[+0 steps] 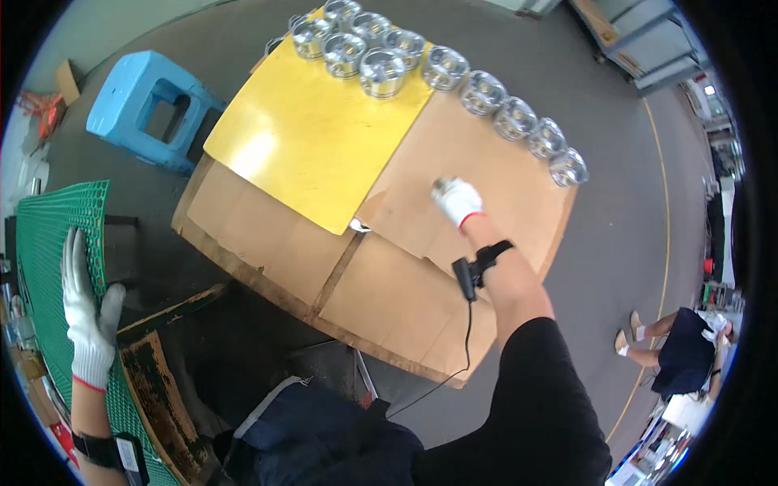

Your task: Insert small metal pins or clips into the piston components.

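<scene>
My left hand [87,316], in a white knit glove, lies with its fingers stretched out on a green mesh surface [50,212] at the left. It holds nothing. In another white glove, my right hand [460,201] is over the brown cardboard [494,186] on the table, its fingers closed together. At its fingertips is a small greyish-brown thing [441,186], too blurred to name. Beyond this hand stands a slanting row of shiny metal pistons [515,119]. Several more pistons [382,73] are grouped on the far end of a yellow sheet [316,130].
A blue plastic stool [142,101] stands left of the table. Below my left hand is a worn wooden seat [158,389]. A cable hangs from the black device [474,271] on my right wrist. At the far right is another person [681,348]; a grey cart [648,40] stands at the top right.
</scene>
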A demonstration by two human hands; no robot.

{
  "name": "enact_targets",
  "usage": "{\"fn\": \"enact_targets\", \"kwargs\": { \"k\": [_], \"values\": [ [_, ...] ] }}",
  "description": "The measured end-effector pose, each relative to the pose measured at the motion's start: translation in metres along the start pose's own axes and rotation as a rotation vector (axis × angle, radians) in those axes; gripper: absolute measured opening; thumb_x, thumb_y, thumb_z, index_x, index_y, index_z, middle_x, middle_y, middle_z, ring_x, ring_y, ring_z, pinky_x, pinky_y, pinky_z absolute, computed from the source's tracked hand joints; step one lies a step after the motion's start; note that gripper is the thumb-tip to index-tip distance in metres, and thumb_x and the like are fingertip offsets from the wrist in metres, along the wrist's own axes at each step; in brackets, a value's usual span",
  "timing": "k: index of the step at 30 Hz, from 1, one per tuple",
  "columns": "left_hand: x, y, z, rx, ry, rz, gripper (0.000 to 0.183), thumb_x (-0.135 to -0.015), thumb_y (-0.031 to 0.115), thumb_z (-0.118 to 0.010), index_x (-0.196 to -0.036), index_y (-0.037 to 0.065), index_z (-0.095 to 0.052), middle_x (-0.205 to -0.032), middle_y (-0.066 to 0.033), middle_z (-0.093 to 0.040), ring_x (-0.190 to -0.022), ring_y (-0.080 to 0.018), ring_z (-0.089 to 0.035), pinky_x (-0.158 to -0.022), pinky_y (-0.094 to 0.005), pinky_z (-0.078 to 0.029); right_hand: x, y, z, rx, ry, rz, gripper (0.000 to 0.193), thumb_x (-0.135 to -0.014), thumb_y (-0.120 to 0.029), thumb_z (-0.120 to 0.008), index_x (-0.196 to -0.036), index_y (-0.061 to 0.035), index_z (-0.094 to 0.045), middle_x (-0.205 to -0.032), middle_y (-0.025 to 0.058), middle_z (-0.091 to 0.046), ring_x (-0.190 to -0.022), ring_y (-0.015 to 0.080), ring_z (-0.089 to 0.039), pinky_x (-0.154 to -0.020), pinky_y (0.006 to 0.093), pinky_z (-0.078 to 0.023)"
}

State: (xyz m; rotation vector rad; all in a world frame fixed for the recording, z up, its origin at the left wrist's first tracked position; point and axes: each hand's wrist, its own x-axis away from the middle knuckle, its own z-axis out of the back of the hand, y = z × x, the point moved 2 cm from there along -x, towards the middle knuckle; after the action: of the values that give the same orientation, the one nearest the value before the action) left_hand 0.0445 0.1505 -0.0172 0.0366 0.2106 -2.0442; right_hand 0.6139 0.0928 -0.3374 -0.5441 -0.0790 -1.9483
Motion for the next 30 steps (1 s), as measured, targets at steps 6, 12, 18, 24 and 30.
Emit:
{"fn": "enact_targets", "kwargs": {
  "k": [6,12,18,24,30],
  "values": [
    [-0.008,0.009,-0.001,0.001,-0.074,-0.003,0.078,-0.088,0.029,-0.059,-0.150,-0.003,-0.025,-0.154,-0.0222,-0.031,-0.143,-0.0368,-0.031,-0.117,-0.0442,-0.026,-0.134,0.056,0.046,0.086,0.383,-0.090,0.054,-0.089,-0.045,-0.057,-0.140,-0.0273,-0.050,-0.134,0.0250,-0.053,-0.113,0.0412,-0.059,-0.097,0.0492,-0.048],
    [0.054,-0.028,0.009,0.236,-0.209,0.378,0.076,-0.092,0.031,-0.059,-0.153,0.003,-0.023,-0.151,-0.0191,-0.035,-0.138,-0.0335,-0.038,-0.113,-0.0439,-0.033,-0.231,0.073,0.093,0.071,0.311,-0.178,0.074,-0.090,-0.060,-0.047,-0.153,-0.0266,-0.028,-0.131,0.0328,-0.053,-0.119,0.0455,-0.055,-0.101,0.0507,-0.044],
    [0.049,-0.012,0.042,-0.122,-0.355,0.306,0.067,-0.094,0.030,-0.059,-0.149,0.003,-0.031,-0.141,-0.0168,-0.044,-0.126,-0.0302,-0.045,-0.104,-0.0418,-0.038,-0.283,0.090,0.091,0.294,0.255,-0.191,0.088,-0.084,-0.075,-0.045,-0.153,-0.0224,-0.030,-0.135,0.0281,-0.053,-0.127,0.0434,-0.050,-0.107,0.0459,-0.038],
    [0.079,-0.027,0.057,-0.113,-0.466,0.481,0.062,-0.098,0.027,-0.053,-0.151,0.005,-0.030,-0.147,-0.0167,-0.044,-0.129,-0.0290,-0.049,-0.105,-0.0407,-0.042,-0.295,0.079,0.102,0.161,0.207,-0.157,0.085,-0.082,-0.073,-0.051,-0.146,-0.0180,-0.043,-0.138,0.0246,-0.053,-0.128,0.0402,-0.051,-0.106,0.0423,-0.038],
    [0.091,-0.031,0.060,-0.112,-0.485,0.564,0.054,-0.101,0.021,-0.048,-0.150,0.006,-0.032,-0.144,-0.0167,-0.047,-0.126,-0.0278,-0.052,-0.104,-0.0396,-0.042,-0.285,0.082,0.111,0.156,0.151,-0.161,0.085,-0.080,-0.071,-0.054,-0.145,-0.0166,-0.046,-0.133,0.0295,-0.054,-0.124,0.0405,-0.054,-0.101,0.0433,-0.042]
  ]
}}
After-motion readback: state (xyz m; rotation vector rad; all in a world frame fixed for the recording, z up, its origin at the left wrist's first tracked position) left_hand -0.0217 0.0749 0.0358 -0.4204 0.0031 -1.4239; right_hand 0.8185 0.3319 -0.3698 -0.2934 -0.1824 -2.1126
